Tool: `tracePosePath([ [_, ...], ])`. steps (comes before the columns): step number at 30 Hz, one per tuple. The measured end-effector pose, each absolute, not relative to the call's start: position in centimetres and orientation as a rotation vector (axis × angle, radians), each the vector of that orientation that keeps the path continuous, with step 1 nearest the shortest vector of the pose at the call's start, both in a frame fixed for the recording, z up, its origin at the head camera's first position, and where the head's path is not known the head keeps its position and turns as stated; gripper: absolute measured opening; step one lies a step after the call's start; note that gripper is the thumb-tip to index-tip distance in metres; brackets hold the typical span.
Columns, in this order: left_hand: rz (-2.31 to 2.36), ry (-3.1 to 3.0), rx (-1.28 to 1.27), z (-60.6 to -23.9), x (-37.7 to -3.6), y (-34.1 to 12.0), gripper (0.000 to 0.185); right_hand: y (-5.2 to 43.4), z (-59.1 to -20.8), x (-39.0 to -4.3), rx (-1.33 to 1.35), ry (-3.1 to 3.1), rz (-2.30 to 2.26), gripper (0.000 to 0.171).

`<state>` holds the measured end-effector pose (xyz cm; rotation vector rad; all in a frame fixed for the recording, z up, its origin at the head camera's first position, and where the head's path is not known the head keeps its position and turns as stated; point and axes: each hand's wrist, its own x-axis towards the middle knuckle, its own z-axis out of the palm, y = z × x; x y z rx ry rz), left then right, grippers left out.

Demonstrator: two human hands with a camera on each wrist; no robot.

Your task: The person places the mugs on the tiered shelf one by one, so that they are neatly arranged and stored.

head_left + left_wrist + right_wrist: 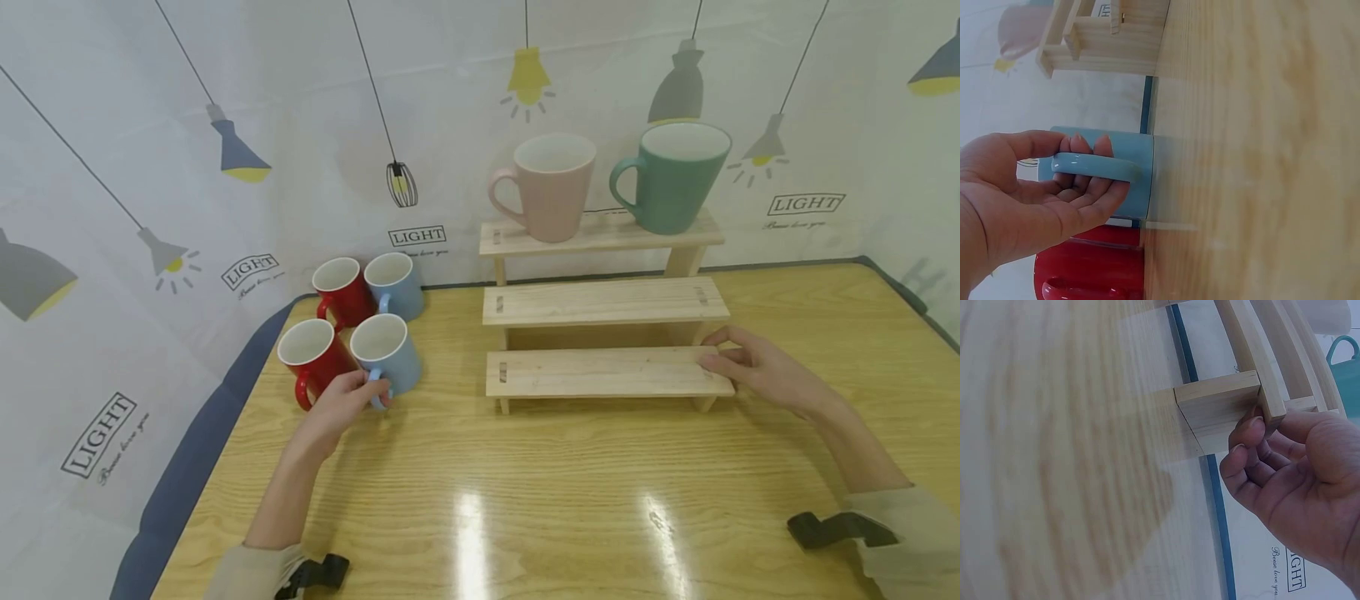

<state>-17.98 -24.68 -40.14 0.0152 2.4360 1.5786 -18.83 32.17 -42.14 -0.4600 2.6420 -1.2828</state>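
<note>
At the left of the head view, my left hand (337,410) holds the handle of the front light blue mug (402,360), which stands upright on the table. In the left wrist view, my fingers curl behind the mug's handle (1088,165) with the thumb near its upper end. My right hand (772,371) pinches the right end of the lowest step of a three-step wooden rack (607,372). Thumb and fingers are on that board's end (1271,403) in the right wrist view. A pink mug (555,196) and a green mug (678,183) stand on the top step.
Close beside the held mug stands a red mug (315,354). Behind are another red mug (347,292) and a second light blue mug (397,283). The wooden table (420,483) meets a lamp-printed cloth backdrop (300,125) at its back and left edges.
</note>
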Motion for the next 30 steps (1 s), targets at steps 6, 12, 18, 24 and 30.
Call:
tracePosePath([
  [6, 1.600, 2.427, -0.041, -40.0, -18.0, -24.4, 0.022, 32.2, -42.1, -18.9, -0.446, 2.641, -1.261, 0.028],
  [12, 1.656, 2.427, -0.164, -39.6, -18.0, -24.2, 0.019, 32.0, -42.0, -18.8, -0.446, 2.640, -1.264, 0.029],
  [18, 1.842, 2.408, -0.246, -38.9, -18.1, -23.9, 0.019, 32.0, -41.9, -18.8, -0.445, 2.638, -1.274, 0.028],
  [24, 1.908, 2.481, -0.303, -38.8, -18.1, -23.8, 0.026, 31.9, -41.7, -18.6, -0.419, 2.633, -1.271, 0.030],
  [30, 1.993, 2.566, -0.328, -38.8, -17.8, -23.3, 0.028, 32.0, -41.8, -18.6, -0.421, 2.624, -1.277, 0.031],
])
